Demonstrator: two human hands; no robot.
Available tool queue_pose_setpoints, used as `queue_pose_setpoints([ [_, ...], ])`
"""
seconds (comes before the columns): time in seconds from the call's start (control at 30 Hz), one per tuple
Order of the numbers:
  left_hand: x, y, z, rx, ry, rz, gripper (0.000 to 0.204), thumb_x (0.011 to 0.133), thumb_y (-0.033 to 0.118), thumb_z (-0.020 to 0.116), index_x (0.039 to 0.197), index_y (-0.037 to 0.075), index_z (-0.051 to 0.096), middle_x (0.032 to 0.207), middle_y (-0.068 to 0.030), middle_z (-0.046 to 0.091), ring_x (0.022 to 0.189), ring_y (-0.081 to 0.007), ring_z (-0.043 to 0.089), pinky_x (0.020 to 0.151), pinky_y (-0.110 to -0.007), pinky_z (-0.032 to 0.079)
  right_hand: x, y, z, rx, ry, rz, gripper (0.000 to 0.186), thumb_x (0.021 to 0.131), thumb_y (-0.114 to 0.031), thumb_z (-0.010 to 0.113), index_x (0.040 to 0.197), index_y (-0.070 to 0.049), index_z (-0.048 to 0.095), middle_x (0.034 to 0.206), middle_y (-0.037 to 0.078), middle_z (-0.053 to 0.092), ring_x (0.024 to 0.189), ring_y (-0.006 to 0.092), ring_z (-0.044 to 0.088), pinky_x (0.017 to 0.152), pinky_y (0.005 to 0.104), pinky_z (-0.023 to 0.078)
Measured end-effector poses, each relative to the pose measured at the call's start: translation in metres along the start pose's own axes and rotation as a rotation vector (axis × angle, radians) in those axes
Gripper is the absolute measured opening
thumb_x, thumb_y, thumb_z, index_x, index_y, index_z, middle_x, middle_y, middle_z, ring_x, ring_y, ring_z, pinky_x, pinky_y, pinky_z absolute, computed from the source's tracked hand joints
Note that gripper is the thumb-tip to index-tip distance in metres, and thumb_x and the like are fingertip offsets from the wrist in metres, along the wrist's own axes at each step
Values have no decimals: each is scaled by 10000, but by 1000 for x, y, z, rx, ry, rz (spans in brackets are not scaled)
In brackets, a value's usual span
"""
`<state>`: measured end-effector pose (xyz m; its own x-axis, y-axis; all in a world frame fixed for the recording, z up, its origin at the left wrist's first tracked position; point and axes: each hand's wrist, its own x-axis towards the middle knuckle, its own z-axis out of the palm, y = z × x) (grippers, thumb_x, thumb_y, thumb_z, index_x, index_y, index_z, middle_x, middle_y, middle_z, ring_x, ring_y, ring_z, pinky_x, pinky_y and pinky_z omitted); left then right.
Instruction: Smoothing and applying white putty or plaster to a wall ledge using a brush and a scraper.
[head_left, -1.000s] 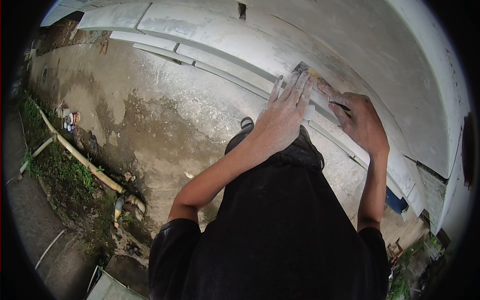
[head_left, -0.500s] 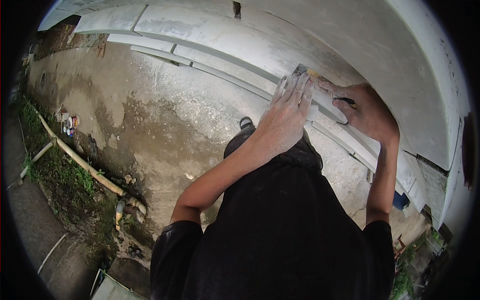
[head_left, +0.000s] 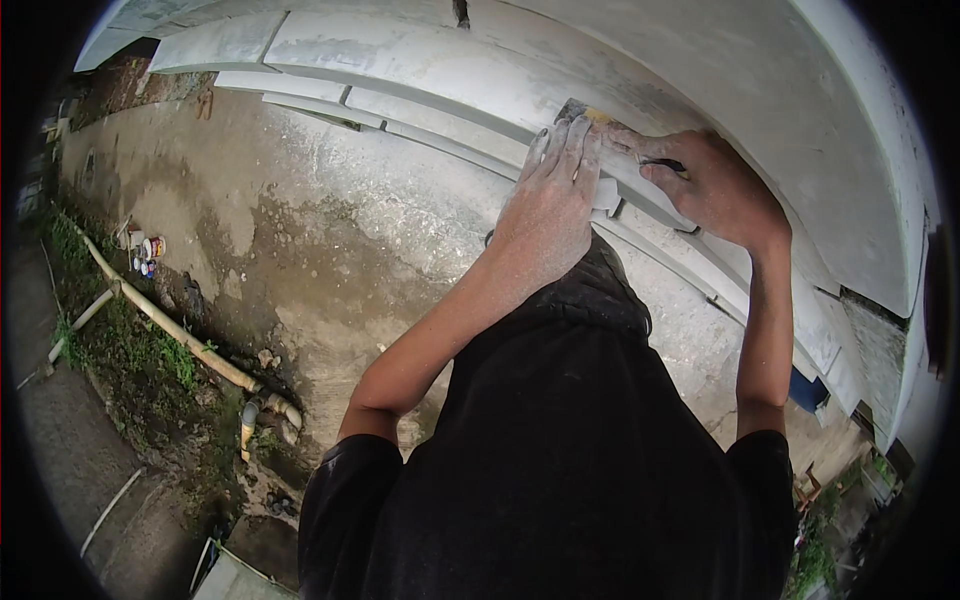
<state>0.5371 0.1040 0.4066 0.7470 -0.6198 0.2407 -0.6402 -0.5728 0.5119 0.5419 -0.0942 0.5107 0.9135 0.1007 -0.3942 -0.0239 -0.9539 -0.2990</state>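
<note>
My left hand (head_left: 553, 185), dusted white, lies with its fingers stretched out over the near edge of a pale concrete ledge. Its fingertips rest against a flat, dark-grey and yellowish tool (head_left: 573, 108). My right hand (head_left: 715, 190) is closed beside it, thumb bent, around the tool's other end. A thin black piece (head_left: 663, 164) shows between thumb and fingers; whether it belongs to the tool I cannot tell. Most of the tool is hidden by the hands. Below the fingers a small white flat piece (head_left: 606, 197) juts out.
The long stepped ledge (head_left: 400, 65) curves across the top, under a grey wall (head_left: 740, 70). Stained concrete ground (head_left: 330, 270) lies below. Far left are a paint bucket (head_left: 153, 247), a pipe (head_left: 190, 340) and weeds. A blue object (head_left: 806, 390) sits under the ledge at right.
Both hands, with the tool, have slid left and slightly up along the ledge. The right hand keeps its closed grip; the left fingers remain stretched out.
</note>
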Motion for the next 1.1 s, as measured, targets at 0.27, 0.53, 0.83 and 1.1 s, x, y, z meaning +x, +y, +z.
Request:
queue_pose_setpoints([
  [0.27,3,-1,-9,-3,-12,14,672,820,26,575,1436,-164,386,1505,-344,398,1442,-442,376,1232,-529,220,4,6,0,15,106,-152,305,944,-195,668,1194,-29,723,901,226,679,804,324,645,845,416,498],
  [0.53,1,7,2,12,43,-13,749,791,0,608,1479,-133,343,1518,-331,391,1445,-444,369,1232,-526,239,10,-2,2,59,6,-103,326,946,-170,632,1232,-21,680,1028,208,672,912,327,650,903,410,485],
  [0.83,2,11,-6,-53,-21,1,714,816,29,596,1456,-172,351,1515,-358,375,1447,-463,354,1228,-544,222,-8,-5,-9,-58,64,-49,359,929,-159,665,1287,-149,693,890,196,670,773,322,616,837,418,493],
  [1.1,-3,13,0,-40,-4,0,702,818,30,581,1451,-176,357,1507,-358,388,1448,-459,355,1233,-539,211,-9,10,10,-1,48,-71,243,921,-155,646,1056,35,713,853,238,676,782,372,669,809,437,508],
])
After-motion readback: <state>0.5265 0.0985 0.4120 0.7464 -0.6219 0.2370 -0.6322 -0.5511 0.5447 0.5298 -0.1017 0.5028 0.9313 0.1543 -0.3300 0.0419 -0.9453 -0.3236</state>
